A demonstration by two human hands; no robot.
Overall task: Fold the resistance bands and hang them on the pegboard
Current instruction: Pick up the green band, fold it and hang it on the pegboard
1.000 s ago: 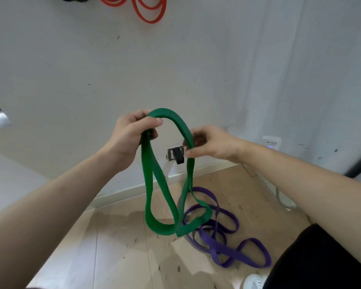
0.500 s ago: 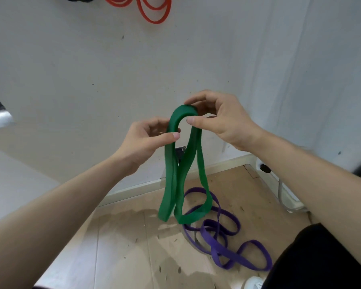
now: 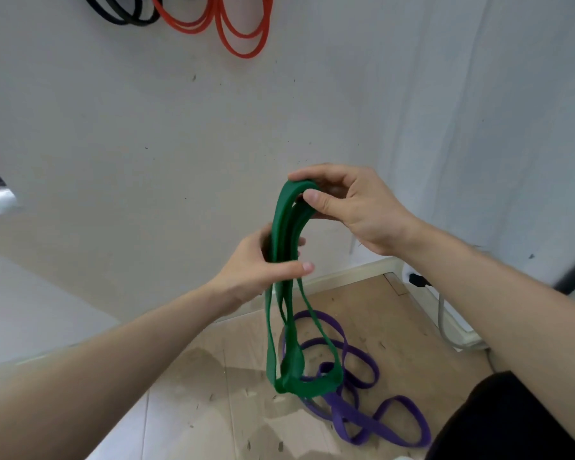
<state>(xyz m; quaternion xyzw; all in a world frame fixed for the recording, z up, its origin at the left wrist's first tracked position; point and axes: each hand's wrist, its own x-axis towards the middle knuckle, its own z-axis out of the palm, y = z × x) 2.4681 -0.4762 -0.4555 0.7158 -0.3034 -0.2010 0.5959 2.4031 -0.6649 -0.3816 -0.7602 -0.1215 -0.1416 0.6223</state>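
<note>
A green resistance band hangs folded into several loops in front of the white wall. My right hand pinches the top bend of the loops between thumb and fingers. Lower down, my left hand grips the gathered strands, thumb across the front. The loop ends dangle just above the floor. A purple band lies tangled on the wooden floor below. Red bands and black bands hang high on the wall; their pegs are out of frame.
A grey cable and a black plug run along the skirting at the right. A white ledge juts out at the left. Dark clothing fills the bottom right corner.
The green band went from one wide loop to a tight bundle of several strands. My right hand rose to the top bend, and my left hand slid down to grip the strands.
</note>
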